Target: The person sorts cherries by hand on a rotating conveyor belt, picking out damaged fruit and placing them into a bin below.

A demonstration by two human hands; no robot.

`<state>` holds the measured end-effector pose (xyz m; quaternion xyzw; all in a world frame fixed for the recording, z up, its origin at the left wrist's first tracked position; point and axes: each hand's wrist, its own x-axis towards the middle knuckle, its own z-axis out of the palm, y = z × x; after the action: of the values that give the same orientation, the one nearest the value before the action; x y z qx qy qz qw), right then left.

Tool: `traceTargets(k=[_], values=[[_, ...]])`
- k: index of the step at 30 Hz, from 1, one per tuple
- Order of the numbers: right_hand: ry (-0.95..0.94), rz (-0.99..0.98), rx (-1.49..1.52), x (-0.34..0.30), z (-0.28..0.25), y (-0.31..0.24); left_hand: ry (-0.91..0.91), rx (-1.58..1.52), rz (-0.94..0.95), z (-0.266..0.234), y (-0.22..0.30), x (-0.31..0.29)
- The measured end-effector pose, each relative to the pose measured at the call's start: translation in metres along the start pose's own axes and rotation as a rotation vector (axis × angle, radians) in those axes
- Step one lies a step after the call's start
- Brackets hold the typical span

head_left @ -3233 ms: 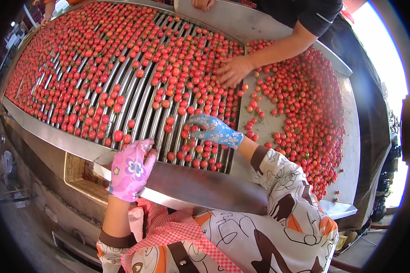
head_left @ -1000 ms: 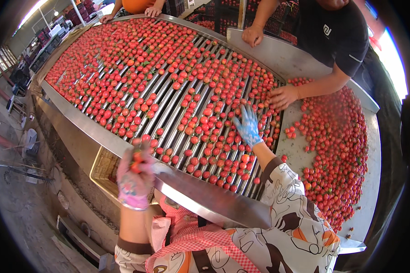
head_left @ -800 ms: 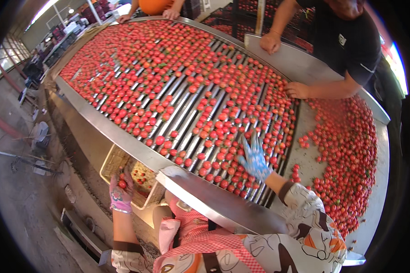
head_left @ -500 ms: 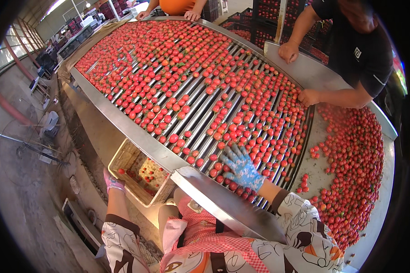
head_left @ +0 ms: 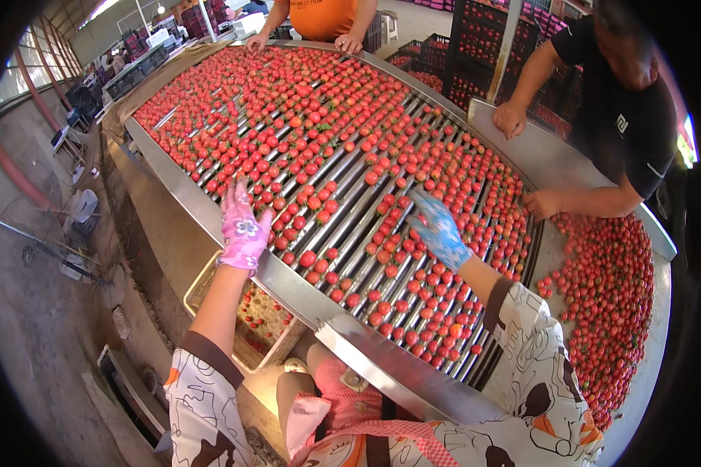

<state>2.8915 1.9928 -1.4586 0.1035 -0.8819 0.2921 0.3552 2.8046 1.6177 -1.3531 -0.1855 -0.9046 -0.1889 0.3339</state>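
Small red tomatoes (head_left: 316,117) cover much of a metal roller conveyor (head_left: 167,173), packed densely at the far left and more loosely toward me. My left hand (head_left: 244,232), in a pink flowered glove, reaches over the conveyor's near rim. Its fingers are stretched out beside the tomatoes, with none seen in its grasp. Farther right, my right hand (head_left: 442,233), in a blue flowered glove, is over the rollers among the tomatoes. Its fingers are extended and apart, slightly blurred, and hold nothing visible.
Below the near rim stands a yellowish crate (head_left: 282,342) with some tomatoes inside. A metal tray (head_left: 653,342) at the right bears a large heap of tomatoes. Two people stand across the conveyor, one in orange (head_left: 323,17), one in black (head_left: 627,109). Dark crates (head_left: 487,39) are stacked behind.
My left hand has come up from beside the crate to the conveyor's near rim. The right hand has moved farther away across the rollers. The view has shifted slightly.
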Motion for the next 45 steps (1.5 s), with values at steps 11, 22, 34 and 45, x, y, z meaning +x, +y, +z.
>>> traceTargets(k=[11, 22, 34, 45], values=[[0.014, -0.057, -0.125, 0.309, 0.161, -0.066, -0.110, 0.267, 0.105, 0.007, 0.033, -0.032], [0.063, 0.113, 0.539, 0.263, 0.137, -0.145, 0.160, 0.057, 0.119, -0.016, 0.021, -0.036], [-0.795, 0.290, 0.524, -0.026, -0.047, -0.125, 0.008, -0.515, -0.154, -0.041, 0.065, -0.165], [-1.075, 0.969, -0.523, -0.322, -0.353, -0.067, -0.046, -0.209, -0.880, -0.017, -0.095, -0.182]])
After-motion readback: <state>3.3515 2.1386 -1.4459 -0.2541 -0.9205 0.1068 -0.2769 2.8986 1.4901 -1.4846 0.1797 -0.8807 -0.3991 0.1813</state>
